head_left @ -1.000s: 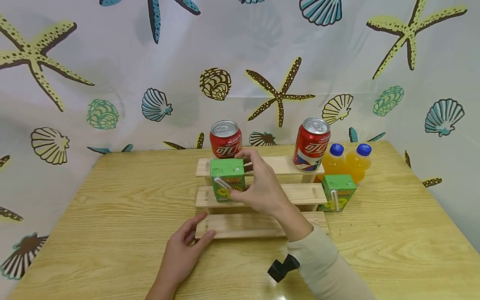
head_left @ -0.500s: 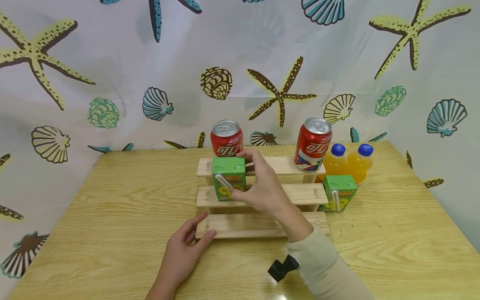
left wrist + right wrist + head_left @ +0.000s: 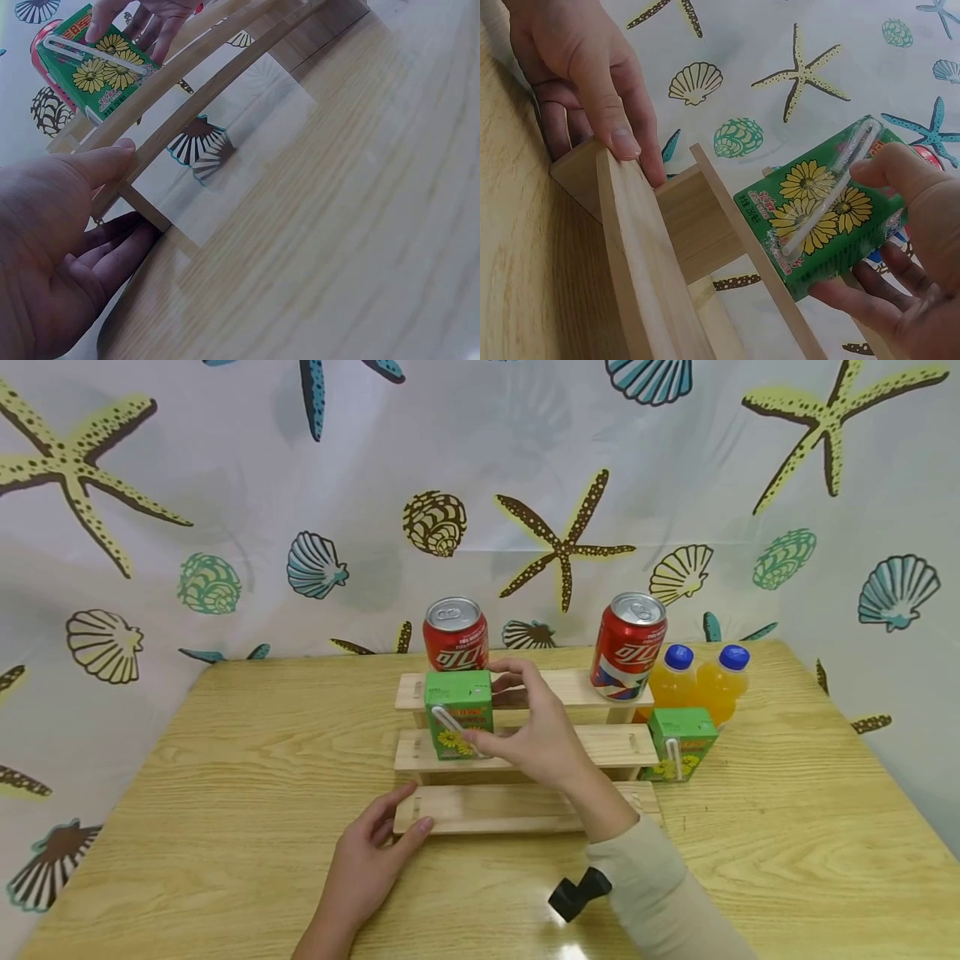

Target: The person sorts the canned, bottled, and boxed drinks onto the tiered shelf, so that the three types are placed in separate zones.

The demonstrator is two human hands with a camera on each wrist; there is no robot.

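Observation:
A green drink carton [image 3: 459, 714], with yellow flowers and a wrapped straw on its front, stands upright at the left end of the wooden tiered rack's [image 3: 525, 810] middle step. My right hand [image 3: 543, 735] is at the carton's right side; its thumb lies over the front face in the right wrist view, and its loosely bent fingers have spread away from the side. Whether the thumb still touches is hard to tell. My left hand [image 3: 367, 856] grips the left end of the rack's lowest step, thumb [image 3: 112, 161] on the front edge and fingers around the end.
Two red soda cans stand on the top step, a left can [image 3: 455, 635] behind the carton and a right can [image 3: 628, 647]. Right of the rack are another green carton [image 3: 682, 743] and two orange drink bottles [image 3: 720, 689]. A patterned cloth [image 3: 360, 477] hangs behind the table [image 3: 247, 793].
My right hand has slid slightly right and its fingers have come out from behind the carton. The carton stays on the middle step. My left hand has kept its place on the rack.

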